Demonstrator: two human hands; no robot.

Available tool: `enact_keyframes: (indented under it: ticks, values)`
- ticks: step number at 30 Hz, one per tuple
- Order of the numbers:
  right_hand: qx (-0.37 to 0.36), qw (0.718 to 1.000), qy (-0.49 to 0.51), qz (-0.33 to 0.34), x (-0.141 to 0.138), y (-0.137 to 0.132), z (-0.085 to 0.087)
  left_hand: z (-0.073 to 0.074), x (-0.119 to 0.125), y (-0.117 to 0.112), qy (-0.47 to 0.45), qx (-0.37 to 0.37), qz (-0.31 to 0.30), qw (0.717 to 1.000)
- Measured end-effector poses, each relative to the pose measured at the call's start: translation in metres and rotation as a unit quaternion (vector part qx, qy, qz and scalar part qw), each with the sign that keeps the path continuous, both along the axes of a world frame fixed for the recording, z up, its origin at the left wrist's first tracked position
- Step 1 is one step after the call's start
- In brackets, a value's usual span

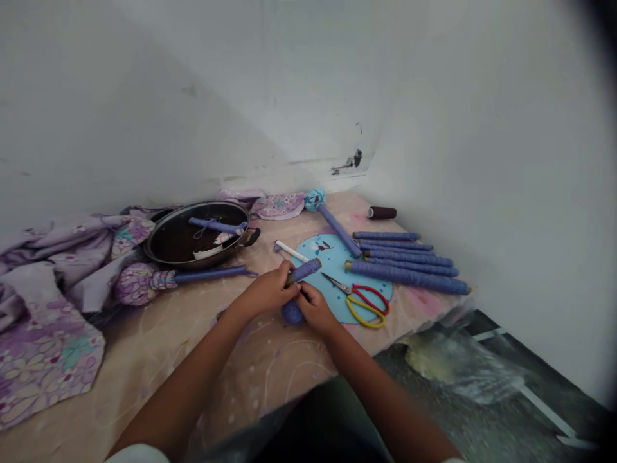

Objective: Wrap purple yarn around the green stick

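Observation:
My left hand (267,292) is closed around a stick (305,270) whose far part is wrapped in purple yarn; a brownish stretch without yarn shows by the fingers. Close against it, my right hand (317,310) pinches the purple yarn at the stick's near side, though the strand itself is too fine to make out. Just below both hands sits a small ball of purple yarn (292,314), partly covered by the fingers. Scissors (359,298) with one red and one yellow handle lie open-bladed right of my hands, on a round light-blue mat (313,247). A white pen (292,251) lies beyond my left hand.
Several purple-wrapped sticks (409,270) lie side by side at right, with a dark spool (382,213) behind. A blue-headed mallet-like piece (337,225) rests on the mat. At left are a black pan (164,247), a floral-headed piece (139,283) and floral cloth (53,347). White walls close the corner.

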State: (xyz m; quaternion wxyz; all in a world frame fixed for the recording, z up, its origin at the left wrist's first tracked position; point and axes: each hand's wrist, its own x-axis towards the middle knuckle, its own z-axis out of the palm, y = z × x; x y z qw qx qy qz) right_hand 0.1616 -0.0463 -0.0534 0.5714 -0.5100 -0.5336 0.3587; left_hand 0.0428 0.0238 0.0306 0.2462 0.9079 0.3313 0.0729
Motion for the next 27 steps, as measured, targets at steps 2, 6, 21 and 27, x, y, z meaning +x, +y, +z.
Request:
enact_keyframes:
  ticks: [2, 6, 21, 27]
  values:
    - [0.002, 1.000, -0.005, -0.003, 0.000, 0.000, -0.002, 0.000, -0.001, 0.000, -0.004, -0.001, -0.007, 1.000]
    - [0.009, 0.999, -0.030, -0.014, 0.000, 0.000, -0.004, 0.003, -0.003, 0.000, -0.009, 0.011, -0.033, 0.999]
    - [-0.033, 0.999, -0.028, 0.021, -0.006, -0.005, 0.007, 0.004, -0.008, 0.004, 0.071, 0.089, -0.040, 0.993]
    - [-0.040, 0.999, -0.024, 0.004, -0.007, -0.004, 0.002, 0.004, -0.007, 0.006, 0.085, 0.115, -0.033, 0.989]
